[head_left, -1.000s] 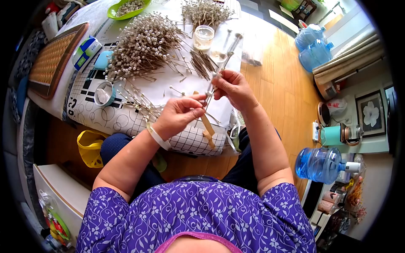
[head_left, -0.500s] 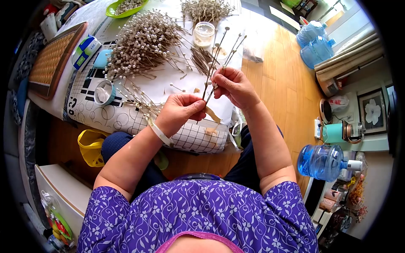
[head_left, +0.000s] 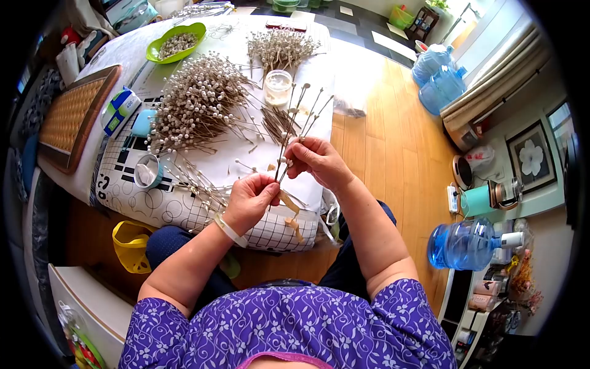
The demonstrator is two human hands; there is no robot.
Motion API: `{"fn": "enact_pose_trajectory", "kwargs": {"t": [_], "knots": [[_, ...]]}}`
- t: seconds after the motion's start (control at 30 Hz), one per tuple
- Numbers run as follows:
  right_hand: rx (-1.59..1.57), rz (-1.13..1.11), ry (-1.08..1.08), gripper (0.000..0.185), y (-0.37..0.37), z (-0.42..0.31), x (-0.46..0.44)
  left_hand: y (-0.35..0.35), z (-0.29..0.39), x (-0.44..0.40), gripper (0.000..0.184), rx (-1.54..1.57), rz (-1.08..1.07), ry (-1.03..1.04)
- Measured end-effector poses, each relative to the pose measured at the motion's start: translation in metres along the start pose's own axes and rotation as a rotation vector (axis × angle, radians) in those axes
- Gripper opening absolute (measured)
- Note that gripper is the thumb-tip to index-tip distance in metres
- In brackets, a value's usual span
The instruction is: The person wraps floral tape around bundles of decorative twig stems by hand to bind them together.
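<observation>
My left hand [head_left: 251,200] is closed in a pinch around the lower part of a few thin, dark stems [head_left: 286,132], which stand up and fan out, with small heads at their tips. Against the same bundle, my right hand [head_left: 319,161] pinches a dried sprig with small white berries [head_left: 284,161]; its fingertips partly cover the join. A tan strip [head_left: 289,202], like paper tape, hangs below my left fingertips. More white-berried sprigs [head_left: 196,184] lie on the table left of my left hand. Cut stem pieces [head_left: 278,126] are behind the bundle.
A large heap of white-berried stems [head_left: 196,101] covers the table's middle. Around it are a green bowl [head_left: 201,35], a clear tub [head_left: 278,87], a small blue cup [head_left: 148,171] and another dried bunch [head_left: 281,48]. Water bottles [head_left: 462,241] stand at the right.
The view has tilted up, showing more of the table's far side. Both hands still hold the stems close together. The tan strip now hangs lower and looks longer.
</observation>
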State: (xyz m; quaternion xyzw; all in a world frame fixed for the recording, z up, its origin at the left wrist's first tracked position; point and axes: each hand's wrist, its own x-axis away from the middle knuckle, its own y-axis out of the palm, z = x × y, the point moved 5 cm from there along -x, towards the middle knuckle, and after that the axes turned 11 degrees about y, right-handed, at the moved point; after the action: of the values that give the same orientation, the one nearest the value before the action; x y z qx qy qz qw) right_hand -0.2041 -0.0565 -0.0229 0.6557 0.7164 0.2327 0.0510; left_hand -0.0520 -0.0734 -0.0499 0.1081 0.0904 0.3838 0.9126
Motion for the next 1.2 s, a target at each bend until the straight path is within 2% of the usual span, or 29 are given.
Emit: {"fn": "enact_pose_trajectory", "kwargs": {"t": [0.1, 0.17, 0.2, 0.33, 0.37, 0.47, 0.57, 0.7, 0.8, 0.87, 0.9, 0.97, 1.0, 1.03, 1.2], "knots": [[-0.016, -0.043, -0.038, 0.019, 0.001, -0.001, -0.005, -0.002, 0.004, -0.003, 0.009, -0.095, 0.012, 0.059], [0.051, -0.021, -0.109, 0.021, 0.003, -0.004, -0.001, -0.008, 0.003, -0.001, 0.008, -0.12, 0.047, 0.108], [0.107, -0.012, -0.076, 0.026, 0.007, -0.01, 0.002, -0.012, 0.008, 0.001, 0.009, -0.136, 0.063, 0.121], [0.606, 0.24, 0.051, 0.012, -0.017, 0.005, -0.007, -0.033, 0.045, 0.0, 0.008, -0.119, 0.159, 0.267], [0.723, 0.284, 0.109, 0.011, -0.017, 0.016, -0.009, -0.04, 0.047, 0.001, 0.008, -0.127, 0.184, 0.273], [1.072, 0.305, 0.045, 0.016, -0.001, 0.026, -0.01, -0.048, 0.056, 0.003, 0.008, -0.109, 0.228, 0.274], [1.352, 0.28, 0.161, 0.021, 0.013, 0.021, -0.006, -0.049, 0.062, 0.004, 0.007, -0.083, 0.225, 0.273], [1.416, 0.254, 0.15, 0.021, 0.015, 0.031, -0.007, -0.048, 0.058, 0.007, 0.007, -0.121, 0.204, 0.238], [1.529, 0.262, 0.049, 0.016, 0.016, 0.028, -0.008, -0.046, 0.057, 0.005, 0.008, -0.127, 0.186, 0.194], [1.106, 0.327, 0.126, 0.011, -0.005, 0.027, -0.008, -0.043, 0.055, 0.003, 0.008, -0.093, 0.181, 0.17], [0.647, 0.242, 0.227, 0.009, -0.004, 0.021, -0.003, -0.04, 0.051, 0.003, 0.008, -0.052, 0.172, 0.135], [0.175, 0.13, 0.005, 0.012, -0.004, -0.003, 0.003, -0.036, 0.042, 0.001, 0.009, -0.059, 0.163, 0.1], [-0.01, 0.145, -0.12, 0.01, -0.001, -0.012, 0.008, -0.032, 0.039, 0.0, 0.009, -0.061, 0.142, 0.103], [-0.104, 0.126, -0.182, 0.008, 0.001, -0.015, 0.009, -0.028, 0.036, -0.001, 0.009, -0.067, 0.121, 0.102], [-0.036, 0.168, -0.218, 0.008, 0.012, -0.011, 0.006, -0.013, 0.027, -0.005, 0.01, -0.035, 0.09, 0.027]]}}
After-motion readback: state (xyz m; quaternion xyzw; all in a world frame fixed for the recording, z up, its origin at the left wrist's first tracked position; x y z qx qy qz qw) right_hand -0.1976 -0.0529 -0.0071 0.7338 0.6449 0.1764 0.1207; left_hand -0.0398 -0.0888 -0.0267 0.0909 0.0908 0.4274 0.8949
